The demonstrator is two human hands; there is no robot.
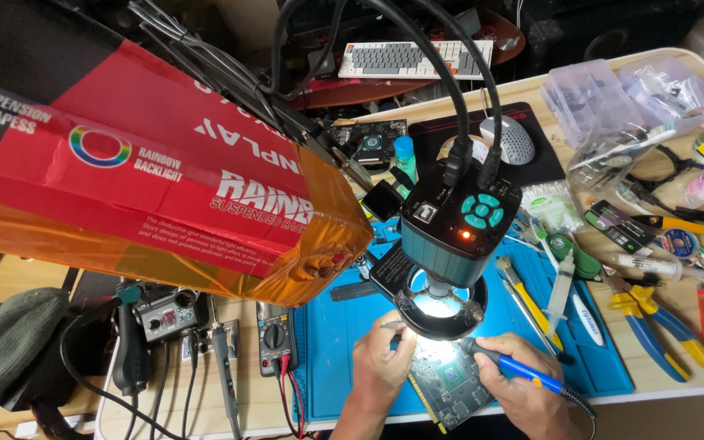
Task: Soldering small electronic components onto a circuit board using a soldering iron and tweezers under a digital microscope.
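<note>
A person's two bare hands work close together at the near edge of a blue silicone work mat (pixel 344 326), seen from above, directly under a digital microscope camera (pixel 455 224) with a glowing ring light (pixel 440 310).

The left hand (pixel 380 363) comes up from the bottom edge, its back toward the viewer and its fingers curled in a pinch. It grips thin metal tweezers (pixel 393 325) whose tips point right, toward the lit area under the ring light.

The right hand (pixel 523 395) enters from the lower right, closed in a pen-like grip around the blue and black handle of a soldering iron (pixel 508 365). The iron slants up and to the left, its tip end reaching into the bright spot. Its cord trails off at the lower right.

Between and just below the hands lies a green circuit board (pixel 450 387) with a square chip, resting on the mat and partly overhanging its near edge. Both tool tips meet over the board's upper part, where glare hides the exact contact.

To the left on the wooden table sit a multimeter (pixel 275 336) and a second soldering handle (pixel 222 350). To the right lie yellow-and-blue pliers (pixel 653 326) and a syringe (pixel 560 285). A red and orange box (pixel 165 187) fills the upper left.
</note>
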